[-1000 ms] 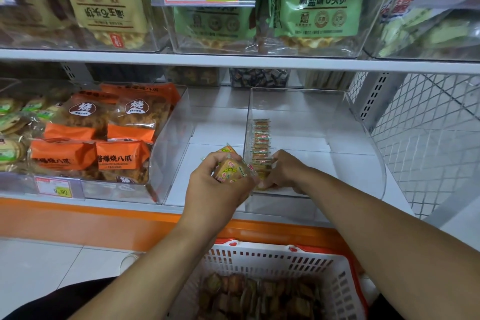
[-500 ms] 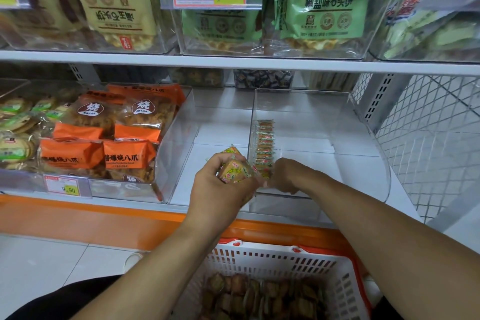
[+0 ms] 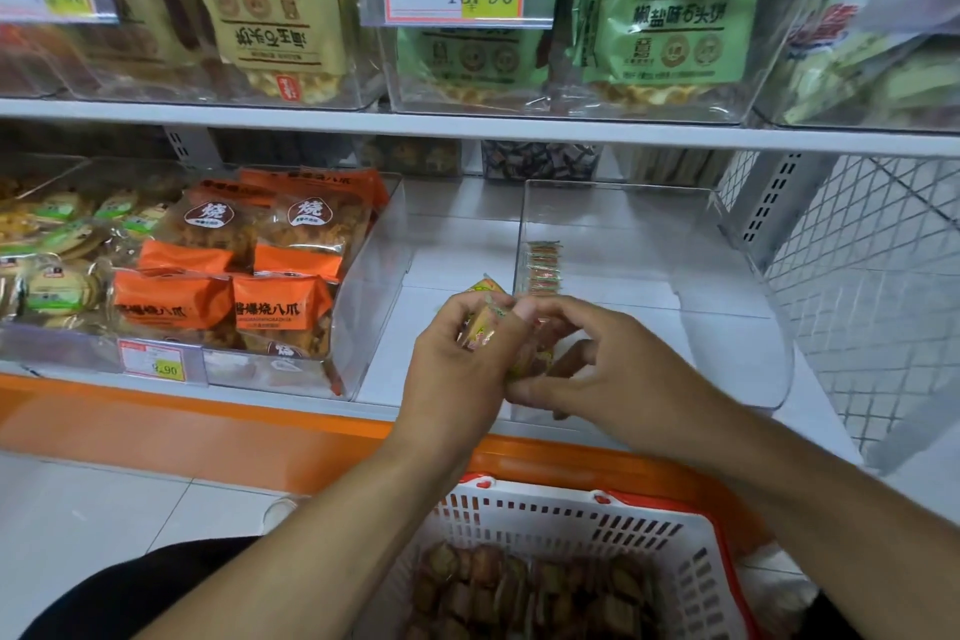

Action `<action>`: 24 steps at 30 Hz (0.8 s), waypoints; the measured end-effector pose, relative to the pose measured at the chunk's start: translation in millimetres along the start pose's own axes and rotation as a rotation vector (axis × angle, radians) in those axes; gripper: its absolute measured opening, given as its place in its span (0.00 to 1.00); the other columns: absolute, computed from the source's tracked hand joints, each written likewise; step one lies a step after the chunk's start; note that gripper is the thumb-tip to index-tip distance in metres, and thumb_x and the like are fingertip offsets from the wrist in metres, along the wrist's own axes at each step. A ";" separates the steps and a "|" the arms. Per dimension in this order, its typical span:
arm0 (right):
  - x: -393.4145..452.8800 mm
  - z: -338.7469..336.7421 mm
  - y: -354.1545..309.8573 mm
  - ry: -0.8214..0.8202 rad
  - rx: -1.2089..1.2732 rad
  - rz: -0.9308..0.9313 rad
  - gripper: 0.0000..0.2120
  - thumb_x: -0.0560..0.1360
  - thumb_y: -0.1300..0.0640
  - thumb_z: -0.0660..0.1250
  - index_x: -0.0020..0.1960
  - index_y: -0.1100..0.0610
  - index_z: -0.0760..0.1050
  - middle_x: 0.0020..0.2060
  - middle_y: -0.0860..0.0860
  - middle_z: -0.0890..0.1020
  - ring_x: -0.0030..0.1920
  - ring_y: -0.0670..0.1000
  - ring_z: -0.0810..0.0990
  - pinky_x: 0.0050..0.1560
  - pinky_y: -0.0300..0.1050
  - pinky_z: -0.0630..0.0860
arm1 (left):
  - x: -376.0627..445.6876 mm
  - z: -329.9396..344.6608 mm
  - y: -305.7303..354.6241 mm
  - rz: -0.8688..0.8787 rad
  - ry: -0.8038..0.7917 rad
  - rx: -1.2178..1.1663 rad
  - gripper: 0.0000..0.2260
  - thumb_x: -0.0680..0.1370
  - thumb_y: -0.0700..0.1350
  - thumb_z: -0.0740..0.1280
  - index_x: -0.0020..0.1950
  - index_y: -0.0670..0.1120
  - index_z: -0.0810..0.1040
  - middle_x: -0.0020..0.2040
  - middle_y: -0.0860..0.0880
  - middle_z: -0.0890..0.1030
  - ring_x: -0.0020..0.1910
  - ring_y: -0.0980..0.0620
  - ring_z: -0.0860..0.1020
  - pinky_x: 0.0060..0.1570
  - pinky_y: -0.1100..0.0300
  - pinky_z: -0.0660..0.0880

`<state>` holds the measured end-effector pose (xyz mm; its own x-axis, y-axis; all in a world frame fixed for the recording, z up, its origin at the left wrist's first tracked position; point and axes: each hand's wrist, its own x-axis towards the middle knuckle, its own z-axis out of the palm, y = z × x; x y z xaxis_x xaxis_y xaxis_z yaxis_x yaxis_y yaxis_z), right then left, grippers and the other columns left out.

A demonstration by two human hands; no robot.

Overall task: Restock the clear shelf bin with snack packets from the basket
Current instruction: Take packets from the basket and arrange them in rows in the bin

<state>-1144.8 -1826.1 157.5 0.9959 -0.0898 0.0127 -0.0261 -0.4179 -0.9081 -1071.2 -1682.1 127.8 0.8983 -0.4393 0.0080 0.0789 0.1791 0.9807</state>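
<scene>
My left hand (image 3: 457, 369) grips a small stack of yellow-green snack packets (image 3: 480, 325) just in front of the clear shelf bin (image 3: 737, 327). My right hand (image 3: 587, 364) meets it from the right, with thumb and fingers pinching a packet at the stack's lower edge. Inside the bin, a short row of the same packets (image 3: 544, 268) stands on edge along its left wall. The white and red basket (image 3: 691, 551) sits below my arms, with several brown packets in it.
A bin of orange snack bags (image 3: 249, 286) stands to the left, with a price tag (image 3: 153, 361) on its front. The upper shelf (image 3: 467, 122) carries bins of green and yellow biscuit bags. White wire mesh (image 3: 883, 307) closes the right side.
My right hand has drawn back out of the bin's front corner to the stack in my left hand and now pinches a packet there. The camera has moved closer.
</scene>
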 end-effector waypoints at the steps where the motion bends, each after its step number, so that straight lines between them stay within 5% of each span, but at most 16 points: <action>1: 0.0 5.4 2.7 0.058 -0.017 -0.019 0.30 0.69 0.52 0.80 0.68 0.40 0.74 0.46 0.37 0.82 0.40 0.46 0.85 0.39 0.43 0.84 | -0.5 2.9 -0.5 0.005 -0.015 0.017 0.14 0.77 0.56 0.73 0.55 0.47 0.81 0.48 0.43 0.87 0.48 0.43 0.87 0.45 0.48 0.84; 6: -1.8 2.5 11.7 0.162 0.140 0.017 0.26 0.72 0.59 0.78 0.64 0.38 0.77 0.43 0.36 0.83 0.42 0.45 0.86 0.40 0.40 0.82 | 2.0 9.7 1.0 -0.113 -0.055 -0.146 0.17 0.85 0.53 0.57 0.53 0.50 0.86 0.52 0.43 0.87 0.52 0.45 0.86 0.45 0.57 0.82; 9: -1.2 -3.2 13.8 0.196 0.258 0.024 0.21 0.75 0.61 0.75 0.64 0.45 0.80 0.48 0.47 0.85 0.44 0.49 0.87 0.43 0.41 0.83 | 4.4 8.6 2.5 -0.149 -0.101 -0.271 0.16 0.85 0.42 0.57 0.66 0.43 0.80 0.61 0.37 0.83 0.62 0.39 0.81 0.58 0.47 0.81; 11: -0.9 -6.9 15.8 0.200 0.303 0.045 0.21 0.75 0.62 0.74 0.65 0.47 0.80 0.52 0.50 0.84 0.47 0.50 0.87 0.48 0.46 0.84 | 4.7 9.3 0.6 -0.131 -0.143 -0.247 0.17 0.85 0.39 0.55 0.70 0.43 0.77 0.63 0.38 0.82 0.62 0.41 0.82 0.58 0.50 0.81; 16: -3.7 -19.1 19.8 0.178 0.482 0.116 0.16 0.76 0.64 0.72 0.60 0.49 0.83 0.53 0.52 0.84 0.51 0.55 0.87 0.54 0.52 0.82 | 1.7 14.8 -3.9 -0.046 -0.109 -0.186 0.15 0.84 0.37 0.61 0.68 0.46 0.80 0.52 0.46 0.86 0.44 0.53 0.83 0.49 0.56 0.82; 20: -6.3 -25.8 19.0 0.207 0.504 0.146 0.11 0.76 0.61 0.73 0.55 0.50 0.84 0.48 0.49 0.86 0.50 0.53 0.87 0.49 0.46 0.82 | 1.7 16.4 -5.3 0.059 -0.027 -0.141 0.12 0.80 0.39 0.68 0.61 0.50 0.83 0.50 0.56 0.87 0.45 0.55 0.86 0.43 0.59 0.82; 24: -10.2 -30.1 18.2 0.256 0.448 0.159 0.08 0.74 0.59 0.74 0.53 0.52 0.82 0.45 0.48 0.87 0.46 0.48 0.86 0.43 0.41 0.78 | 3.1 20.0 -6.9 0.076 0.024 -0.104 0.11 0.76 0.46 0.72 0.57 0.51 0.85 0.49 0.55 0.87 0.44 0.54 0.86 0.46 0.54 0.84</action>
<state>-1158.1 -1860.0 153.4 0.9282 -0.3612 -0.0889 -0.0797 0.0404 -0.9960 -1077.6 -1702.3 125.0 0.9135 -0.4000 0.0751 0.0538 0.3015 0.9520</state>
